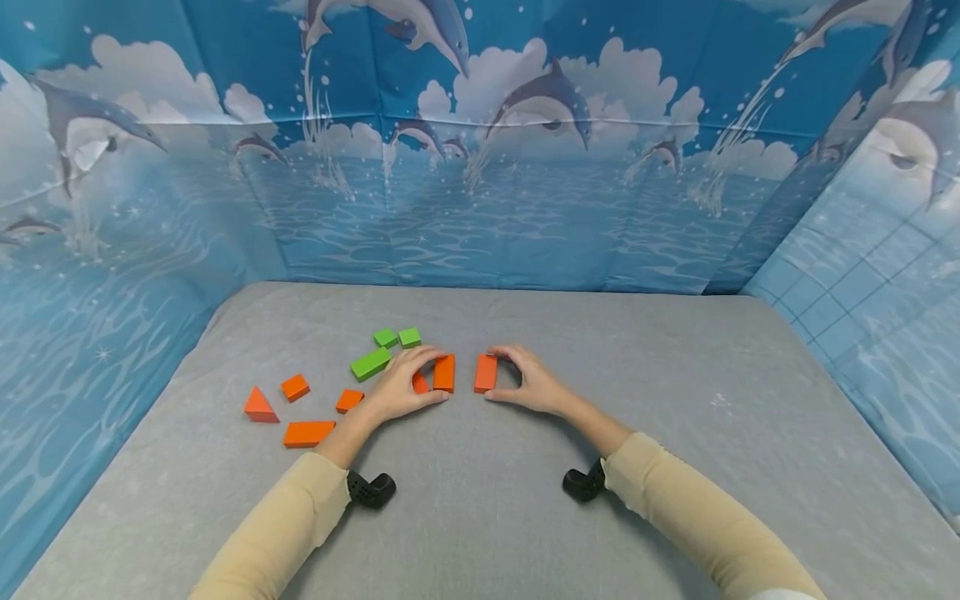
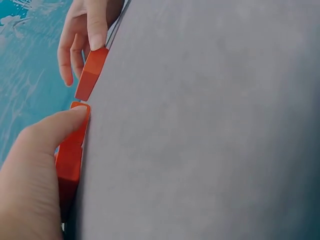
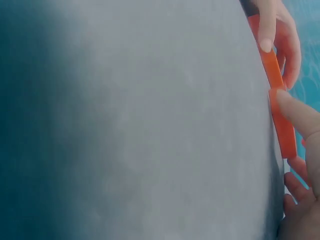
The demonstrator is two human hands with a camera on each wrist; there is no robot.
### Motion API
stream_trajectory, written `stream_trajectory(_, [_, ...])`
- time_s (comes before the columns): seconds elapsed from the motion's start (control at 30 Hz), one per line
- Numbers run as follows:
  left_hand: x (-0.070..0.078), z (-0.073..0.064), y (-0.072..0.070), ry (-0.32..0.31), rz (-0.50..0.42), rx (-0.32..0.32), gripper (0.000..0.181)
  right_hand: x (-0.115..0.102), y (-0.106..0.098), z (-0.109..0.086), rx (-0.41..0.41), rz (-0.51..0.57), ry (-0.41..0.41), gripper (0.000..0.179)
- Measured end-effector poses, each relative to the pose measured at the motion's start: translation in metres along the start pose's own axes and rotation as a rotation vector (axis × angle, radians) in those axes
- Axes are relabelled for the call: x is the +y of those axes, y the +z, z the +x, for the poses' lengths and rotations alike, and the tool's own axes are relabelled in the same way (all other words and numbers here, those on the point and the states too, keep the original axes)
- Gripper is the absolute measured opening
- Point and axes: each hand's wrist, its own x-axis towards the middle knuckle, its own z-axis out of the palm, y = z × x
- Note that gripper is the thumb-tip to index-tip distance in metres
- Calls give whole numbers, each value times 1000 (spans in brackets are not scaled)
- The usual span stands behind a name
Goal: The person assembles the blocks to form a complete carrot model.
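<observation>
My left hand [image 1: 401,387] pinches an orange rectangular block [image 1: 444,373] between thumb and fingers, over the grey table. Under its palm shows another orange piece [image 1: 420,382], partly hidden by the hand. Across a small gap, my right hand [image 1: 534,385] pinches a second orange rectangular block [image 1: 485,373] by its two ends. In the left wrist view, the left thumb presses the near end of its block [image 2: 79,131], with the other orange piece [image 2: 69,167] right behind it. The right wrist view shows the right thumb on the end of its block [image 3: 283,127].
Left of the hands lie an orange triangular block [image 1: 260,406], a small orange block [image 1: 295,387], another small one [image 1: 349,401] and a longer orange block [image 1: 308,434] beside the left forearm. Several green blocks [image 1: 371,364] lie behind the left hand. A dolphin-print curtain [image 1: 495,208] surrounds the grey table [image 1: 480,517].
</observation>
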Motion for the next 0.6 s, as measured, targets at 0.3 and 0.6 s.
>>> stream_trajectory(0.3, [-1,-1,1,8,4,29,55,3,4,1,28,-21,16,58])
stream_trajectory(0.6, [-4,-2,2,23,4,35,54,1,-9,0,40,85,4,55])
